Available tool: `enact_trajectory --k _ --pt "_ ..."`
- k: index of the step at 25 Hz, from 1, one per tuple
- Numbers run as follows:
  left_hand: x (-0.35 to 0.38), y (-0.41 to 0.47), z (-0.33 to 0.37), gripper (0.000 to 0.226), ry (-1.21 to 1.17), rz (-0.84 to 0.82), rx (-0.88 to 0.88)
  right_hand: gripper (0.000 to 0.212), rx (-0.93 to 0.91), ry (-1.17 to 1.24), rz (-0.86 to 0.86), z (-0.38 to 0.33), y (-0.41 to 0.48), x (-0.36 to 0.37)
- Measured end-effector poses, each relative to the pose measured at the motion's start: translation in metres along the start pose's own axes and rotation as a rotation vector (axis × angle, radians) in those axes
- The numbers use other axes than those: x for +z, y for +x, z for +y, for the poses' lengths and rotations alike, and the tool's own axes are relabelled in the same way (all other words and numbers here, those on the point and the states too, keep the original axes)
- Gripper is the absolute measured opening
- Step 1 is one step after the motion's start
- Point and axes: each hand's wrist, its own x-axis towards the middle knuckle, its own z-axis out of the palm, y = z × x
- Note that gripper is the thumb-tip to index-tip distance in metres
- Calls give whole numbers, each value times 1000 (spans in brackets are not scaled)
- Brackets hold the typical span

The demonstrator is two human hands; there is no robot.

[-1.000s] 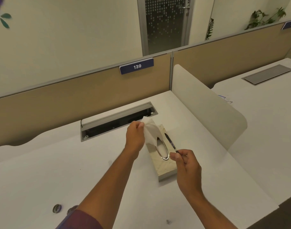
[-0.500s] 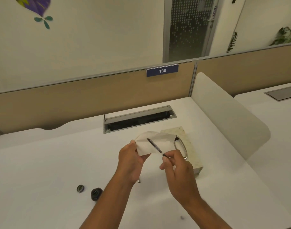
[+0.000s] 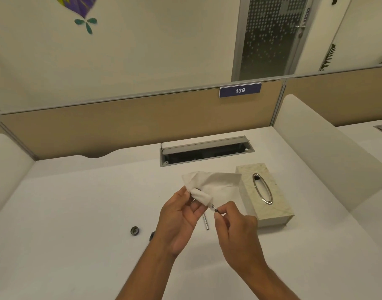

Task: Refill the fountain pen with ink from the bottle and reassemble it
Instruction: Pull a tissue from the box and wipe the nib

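My left hand (image 3: pixel 178 215) holds a white tissue (image 3: pixel 216 186) folded around the front end of a thin dark pen part (image 3: pixel 214 207). My right hand (image 3: pixel 235 226) pinches the bare back end of that pen part between thumb and forefinger. Most of the part is hidden inside the tissue. A silver pen barrel (image 3: pixel 205 223) lies on the white desk (image 3: pixel 77 213) just under my hands. A small round cap (image 3: pixel 134 230) lies to the left, and a dark ink bottle (image 3: pixel 152 236) peeks out from behind my left wrist.
A marbled tissue box (image 3: pixel 270 204) with an oval metal slot stands right of my hands. An open cable tray (image 3: pixel 207 150) is set into the desk behind. White side dividers (image 3: pixel 328 148) and a tan partition with a "139" tag bound the desk.
My left hand pulled the tissue from the box, brought it to the pen part and wrapped it around the front end. The view has swung left, so the cap and bottle now show.
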Motion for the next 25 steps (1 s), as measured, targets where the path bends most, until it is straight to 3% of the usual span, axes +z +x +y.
enact_trajectory --k 9,16,20,25 --pt "-32 -22 20 28 104 110 11 6 23 -91 -98 -34 -21 20" --pt "-49 -27 35 20 132 316 52 23 4 -201 -196 -45 -21 33" --pt "-60 -28 53 13 148 456 141 16 -7 -77 -127 -46 -25 33" --pt "-65 -35 57 12 264 488 200 14 -72 -22 -45 -57 -24 35"
